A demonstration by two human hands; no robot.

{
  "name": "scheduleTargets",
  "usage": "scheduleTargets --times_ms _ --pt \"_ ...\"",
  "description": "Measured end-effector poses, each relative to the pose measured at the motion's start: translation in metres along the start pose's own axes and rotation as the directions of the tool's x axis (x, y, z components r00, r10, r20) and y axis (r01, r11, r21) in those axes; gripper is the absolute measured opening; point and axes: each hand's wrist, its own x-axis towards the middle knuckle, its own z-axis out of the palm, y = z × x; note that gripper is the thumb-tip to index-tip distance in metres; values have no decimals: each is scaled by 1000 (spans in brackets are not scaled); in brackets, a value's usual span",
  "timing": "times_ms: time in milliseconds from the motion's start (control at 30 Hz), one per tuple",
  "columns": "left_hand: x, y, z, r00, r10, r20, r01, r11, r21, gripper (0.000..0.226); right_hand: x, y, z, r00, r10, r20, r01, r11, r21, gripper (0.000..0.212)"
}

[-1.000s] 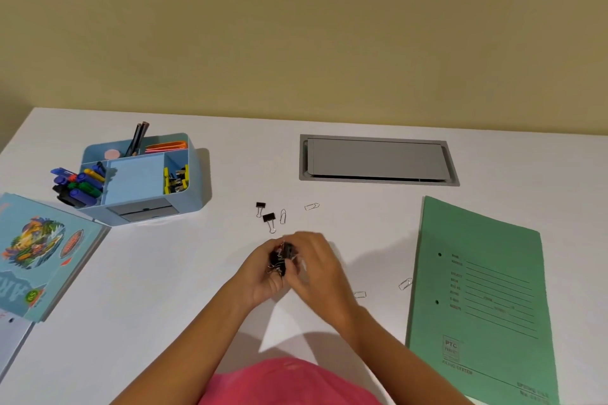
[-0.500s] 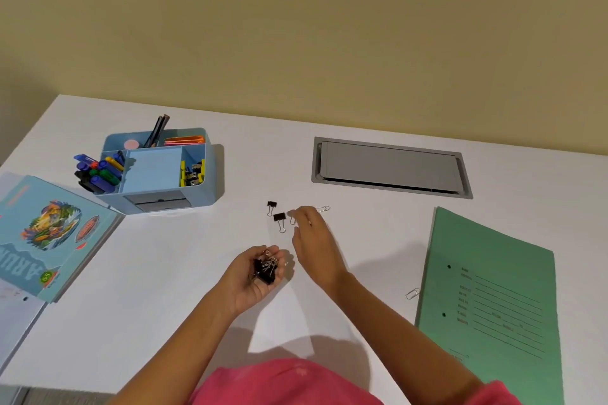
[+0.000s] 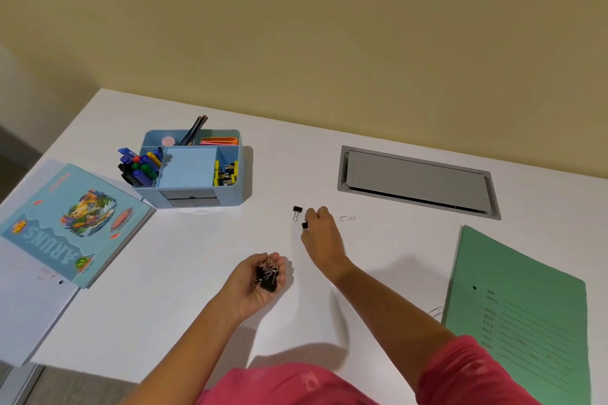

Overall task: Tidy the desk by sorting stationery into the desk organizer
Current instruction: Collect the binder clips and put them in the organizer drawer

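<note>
**Gathering the loose binder clips**

The right hand point(image 3: 320, 233) has its grip closing narrowly on a black binder clip point(image 3: 304, 225) lying on the desk point(image 3: 184, 260); whether the clip is lifted cannot be told. A second binder clip point(image 3: 297, 212) lies just beyond the fingertips. The left hand point(image 3: 260, 283) cups a pile of clips point(image 3: 267, 276), palm up. A pinch on the clip's black body would likely hold better than one on the wire handles, and the cupped palm should stay level. The desk organizer point(image 3: 194, 171) sits well off beyond the left hand.
</note>
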Motion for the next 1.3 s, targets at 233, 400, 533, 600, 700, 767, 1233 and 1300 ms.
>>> scheduleTargets --times_ms 233,400,533,600,700,767,1233,1300 --pt "-3 11 -2 1000 -12 12 12 1000 6 26 -15 -3 -10 988 91 -127 -84 995 57 23" --pt "-3 19 -6 999 -20 29 19 1000 22 25 -39 -34 -34 972 50 -231 9 969 247 26" --pt "-5 23 -9 990 -97 105 103 993 -59 18 -60 -72 -46 970 -70 -232 161 902 401 27" --pt "-8 26 -10 981 -140 137 149 987 -55 16 -68 -85 -43 968 -127 -216 205 898 390 28" --pt "-12 30 -12 978 -128 164 117 991 72 25 -74 -99 -35 954 -227 -197 287 881 377 24" --pt "-13 32 -15 992 -35 117 8 976 218 21 -75 -105 -30 939 -306 -158 338 906 253 33" --pt "-18 51 -30 980 -125 156 126 992 7 25 -20 -76 -20 913 85 -399 118 881 459 31" --pt "-20 54 -31 977 -131 166 132 991 3 28 0 -61 -11 928 87 -361 40 943 331 38"
